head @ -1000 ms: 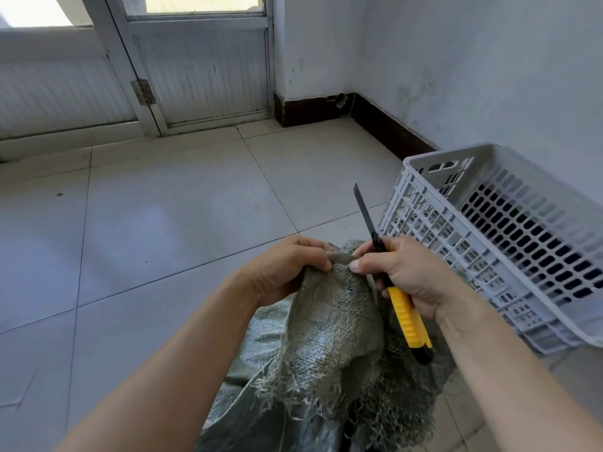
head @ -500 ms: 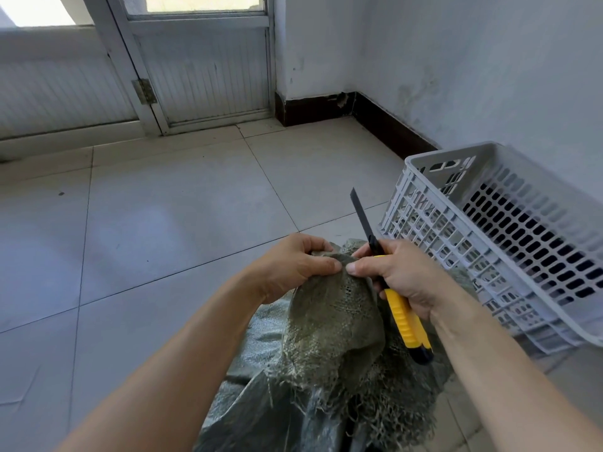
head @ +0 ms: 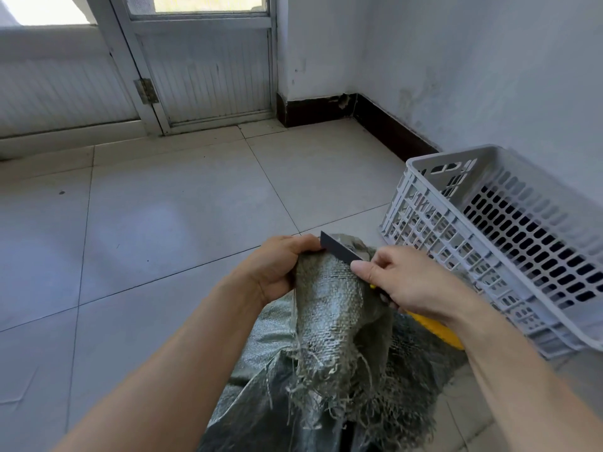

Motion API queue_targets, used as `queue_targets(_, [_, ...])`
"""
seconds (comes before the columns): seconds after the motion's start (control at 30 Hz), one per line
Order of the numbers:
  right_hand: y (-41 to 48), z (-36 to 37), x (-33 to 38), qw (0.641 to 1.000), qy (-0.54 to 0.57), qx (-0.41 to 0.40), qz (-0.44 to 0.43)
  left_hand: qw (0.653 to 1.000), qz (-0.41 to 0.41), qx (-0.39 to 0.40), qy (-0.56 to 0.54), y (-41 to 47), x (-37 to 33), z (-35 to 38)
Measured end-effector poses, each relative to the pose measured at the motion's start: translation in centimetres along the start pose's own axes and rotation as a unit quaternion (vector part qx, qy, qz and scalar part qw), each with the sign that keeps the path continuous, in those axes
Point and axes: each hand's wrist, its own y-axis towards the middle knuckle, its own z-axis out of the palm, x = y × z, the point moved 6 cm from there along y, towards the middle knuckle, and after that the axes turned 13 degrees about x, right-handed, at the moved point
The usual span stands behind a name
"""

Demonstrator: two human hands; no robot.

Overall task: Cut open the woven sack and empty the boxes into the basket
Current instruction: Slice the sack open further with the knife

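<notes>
The blade (head: 339, 251) of the yellow utility knife (head: 437, 331), which stood pointing upward a moment ago, now lies tipped low across the bunched neck of the woven sack (head: 332, 305), its tip just beside the left hand (head: 280, 265). That hand grips the gathered fabric, fingers curled tight round it. The right hand (head: 414, 282) is wrapped round the knife handle, thumb stretched toward the blade's base. The sack sits on the tiled floor (head: 179, 216), close beside the pale slotted basket (head: 456, 154) to the right.
</notes>
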Motion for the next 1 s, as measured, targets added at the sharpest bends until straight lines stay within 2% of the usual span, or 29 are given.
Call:
queue_targets(0.3, [-0.16, -0.08, -0.10, 1.000, -0.014, 0.013, 0.019, 0.999, 0.014, -0.036, -0.019, -0.08, -0.47, -0.53])
queue_targets(0.67, [-0.67, -0.03, 0.11, 0.998, 0.006, 0.039, 0.048, 0.999, 0.024, -0.032, -0.015, -0.23, -0.51, -0.25])
queue_targets(1.0, [-0.33, 0.03, 0.39, 0.998, 0.050, -0.043, 0.008, 0.998, 0.023, 0.002, -0.054, -0.35, -0.58, 0.23])
